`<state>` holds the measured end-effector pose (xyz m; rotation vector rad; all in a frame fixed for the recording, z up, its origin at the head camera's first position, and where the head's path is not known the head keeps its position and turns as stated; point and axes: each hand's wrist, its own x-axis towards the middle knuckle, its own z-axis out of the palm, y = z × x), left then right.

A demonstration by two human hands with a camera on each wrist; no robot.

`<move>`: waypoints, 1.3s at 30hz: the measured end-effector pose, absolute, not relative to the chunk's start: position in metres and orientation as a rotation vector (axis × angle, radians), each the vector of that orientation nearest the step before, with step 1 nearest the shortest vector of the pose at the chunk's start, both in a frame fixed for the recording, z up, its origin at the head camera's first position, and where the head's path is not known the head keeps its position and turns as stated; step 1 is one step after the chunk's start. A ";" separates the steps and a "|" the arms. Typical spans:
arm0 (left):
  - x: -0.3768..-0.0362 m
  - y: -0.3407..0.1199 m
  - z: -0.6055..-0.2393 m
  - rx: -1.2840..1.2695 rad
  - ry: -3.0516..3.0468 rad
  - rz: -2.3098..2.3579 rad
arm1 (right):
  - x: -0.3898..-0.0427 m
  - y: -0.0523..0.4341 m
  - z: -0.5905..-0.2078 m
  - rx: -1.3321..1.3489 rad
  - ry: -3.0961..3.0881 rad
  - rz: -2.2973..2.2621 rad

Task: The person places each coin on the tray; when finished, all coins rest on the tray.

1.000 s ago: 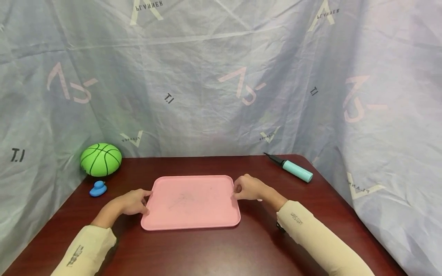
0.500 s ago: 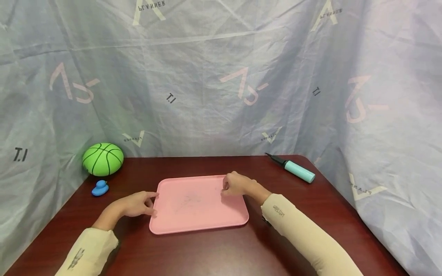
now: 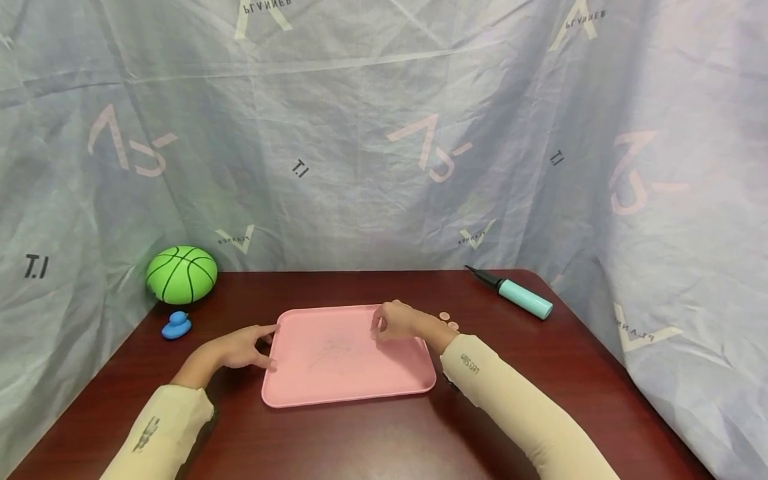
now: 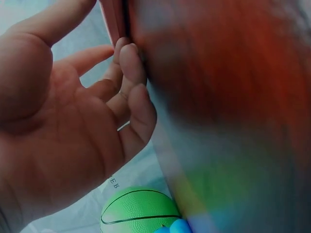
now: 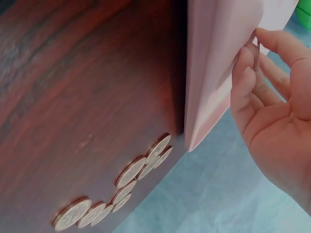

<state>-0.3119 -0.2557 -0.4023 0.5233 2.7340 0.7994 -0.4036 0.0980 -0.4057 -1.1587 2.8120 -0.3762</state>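
A pink tray point(image 3: 348, 373) lies flat in the middle of the dark wooden table point(image 3: 372, 433). My left hand point(image 3: 261, 347) rests beside its left rim with relaxed fingers touching the edge; the left wrist view shows those fingers point(image 4: 129, 58) against the rim point(image 4: 114, 19). My right hand point(image 3: 378, 330) hovers over the tray's far right part, fingers curled. In the right wrist view its thumb and forefinger point(image 5: 256, 48) pinch a thin sliver, apparently a coin seen edge-on. A row of several coins point(image 5: 126, 187) lies on the table by the tray's point(image 5: 218, 58) right edge, also seen from the head point(image 3: 447, 321).
A green ball point(image 3: 181, 275) and a small blue duck point(image 3: 177, 326) sit at the table's far left corner. A teal hand pump point(image 3: 519, 297) lies at the far right. A pale printed sheet point(image 3: 384, 133) hangs close behind and around the table.
My right hand has moved left from the tray's right rim to above the tray, uncovering the coins on the table. The left hand has stayed at the left rim.
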 end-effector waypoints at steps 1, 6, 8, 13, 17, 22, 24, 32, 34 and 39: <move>-0.312 -0.256 -0.402 0.522 2.736 0.792 | -0.403 0.097 -0.406 -1.143 2.807 -0.380; -0.313 -0.256 -0.404 0.521 2.735 0.790 | -0.405 0.091 -0.409 -1.084 2.818 -0.363; -0.315 -0.257 -0.406 0.533 2.732 0.791 | -0.406 0.088 -0.410 -1.042 2.827 -0.361; -0.319 -0.259 -0.409 0.541 2.724 0.799 | -0.409 0.077 -0.407 -0.950 2.822 -0.386; -0.319 -0.260 -0.410 0.528 2.730 0.797 | -0.410 0.067 -0.405 -0.936 2.803 -0.375; -0.319 -0.260 -0.411 0.482 2.758 0.786 | -0.409 0.055 -0.402 -0.981 2.820 -0.364; -0.320 -0.260 -0.411 0.464 2.763 0.787 | -0.409 0.050 -0.401 -1.001 2.821 -0.363; -0.318 -0.261 -0.409 0.450 2.759 0.787 | -0.410 0.026 -0.399 -0.958 2.770 -0.380; -0.318 -0.260 -0.408 0.435 2.759 0.781 | -0.411 0.021 -0.399 -0.936 2.762 -0.393; -0.318 -0.257 -0.408 0.443 2.763 0.780 | -0.412 0.009 -0.399 -0.948 2.749 -0.438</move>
